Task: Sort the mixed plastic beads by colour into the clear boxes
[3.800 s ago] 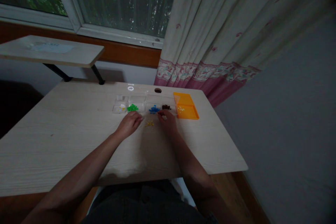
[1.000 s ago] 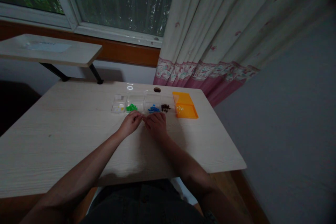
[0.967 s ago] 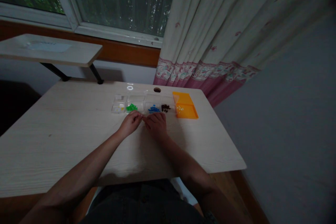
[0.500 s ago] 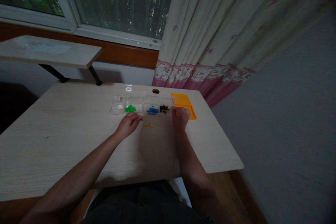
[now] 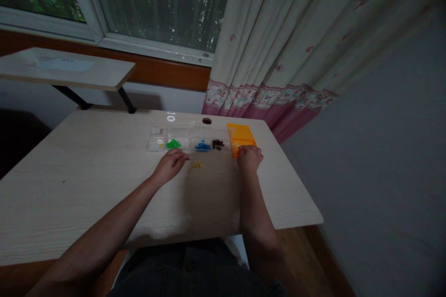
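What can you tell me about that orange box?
The orange, rectangular, plastic-looking box lies open on the pale wood-grain desk, its far and near halves meeting along a crease. Small pale pieces lie in the near half. The person's right hand hides its near right part; whether they touch is unclear.

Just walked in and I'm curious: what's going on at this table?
A person has both hands among small coloured pieces on a pale table. The left hand's grip is near the green pieces; anything it pinches is too small to tell. The right hand's grip is at the near part of the open orange box. Green, blue and dark brown pieces sit in clear compartments, while yellow pieces lie loose between the hands.
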The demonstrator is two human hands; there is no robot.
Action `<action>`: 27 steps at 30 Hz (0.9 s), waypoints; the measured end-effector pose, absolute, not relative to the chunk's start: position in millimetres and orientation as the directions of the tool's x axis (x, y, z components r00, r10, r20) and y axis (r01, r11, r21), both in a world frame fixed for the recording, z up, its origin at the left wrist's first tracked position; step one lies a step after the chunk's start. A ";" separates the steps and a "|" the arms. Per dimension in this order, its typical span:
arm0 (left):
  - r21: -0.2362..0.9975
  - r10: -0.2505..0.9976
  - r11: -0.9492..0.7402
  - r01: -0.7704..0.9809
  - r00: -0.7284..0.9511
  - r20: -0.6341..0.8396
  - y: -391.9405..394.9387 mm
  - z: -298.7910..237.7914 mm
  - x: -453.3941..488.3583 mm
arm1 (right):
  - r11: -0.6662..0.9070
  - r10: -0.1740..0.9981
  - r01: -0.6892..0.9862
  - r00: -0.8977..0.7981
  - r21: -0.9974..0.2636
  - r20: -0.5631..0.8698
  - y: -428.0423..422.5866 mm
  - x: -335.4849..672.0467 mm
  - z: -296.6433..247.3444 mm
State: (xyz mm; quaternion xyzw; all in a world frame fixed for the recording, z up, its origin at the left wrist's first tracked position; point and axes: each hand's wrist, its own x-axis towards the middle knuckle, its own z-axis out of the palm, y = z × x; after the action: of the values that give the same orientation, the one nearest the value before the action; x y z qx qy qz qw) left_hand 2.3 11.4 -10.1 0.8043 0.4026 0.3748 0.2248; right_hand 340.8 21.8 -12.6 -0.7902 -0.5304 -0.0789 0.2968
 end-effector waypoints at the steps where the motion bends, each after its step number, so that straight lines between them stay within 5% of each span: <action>1: 0.660 0.814 -0.577 0.480 0.398 0.422 11.4 -10.2 2.3 | -0.263 0.792 0.882 0.429 -0.391 0.435 21.2 341.1 -11.4; 10: 0.636 0.797 -0.600 0.485 0.429 0.425 10.4 -11.3 4.1 | -0.063 0.804 0.883 0.320 -0.464 0.500 21.0 316.6 0.5; 18: 0.584 0.778 -0.623 0.520 0.490 0.394 8.1 -10.6 4.0 | 0.469 0.839 0.834 -0.318 -0.291 0.442 15.3 251.6 -13.4; 27: 0.497 0.784 -0.621 0.607 0.498 0.371 8.6 -11.0 7.0 | 0.483 0.816 0.829 -0.309 -0.282 0.489 9.2 247.5 -9.9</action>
State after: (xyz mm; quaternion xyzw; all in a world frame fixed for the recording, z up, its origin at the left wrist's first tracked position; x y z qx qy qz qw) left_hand 7.0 8.6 -11.0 0.8518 0.4081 0.2909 0.1524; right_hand 247.5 9.2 -9.9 -0.5085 -0.8089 -0.0113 0.2950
